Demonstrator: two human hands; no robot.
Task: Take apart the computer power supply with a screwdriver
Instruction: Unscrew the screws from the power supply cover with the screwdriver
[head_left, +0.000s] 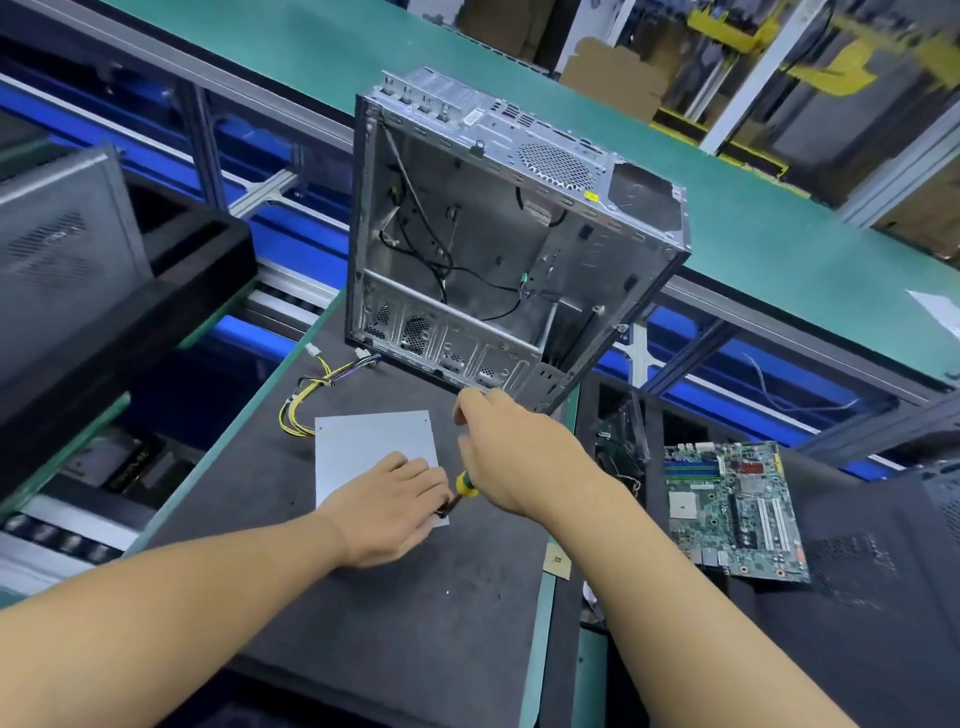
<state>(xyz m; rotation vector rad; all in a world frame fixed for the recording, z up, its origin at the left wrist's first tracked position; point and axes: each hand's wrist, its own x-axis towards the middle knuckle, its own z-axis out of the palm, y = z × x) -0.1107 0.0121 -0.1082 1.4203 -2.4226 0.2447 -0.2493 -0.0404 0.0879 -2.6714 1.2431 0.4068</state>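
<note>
A grey metal power supply (363, 447) lies flat on the dark mat (415, 597), with its yellow and black cable bundle (311, 395) trailing off to the upper left. My left hand (392, 506) presses down on the near right part of its top panel, and the fingertips reach the screwdriver's shaft. My right hand (511, 449) grips the handle of a yellow and green screwdriver (460, 491). The black shaft slants down to the power supply's near right corner.
An emptied silver computer case (498, 249) stands open just behind the power supply. A green motherboard (732, 512) lies to the right on black foam. A dark case sits at the left. Conveyor rails and a green shelf run behind.
</note>
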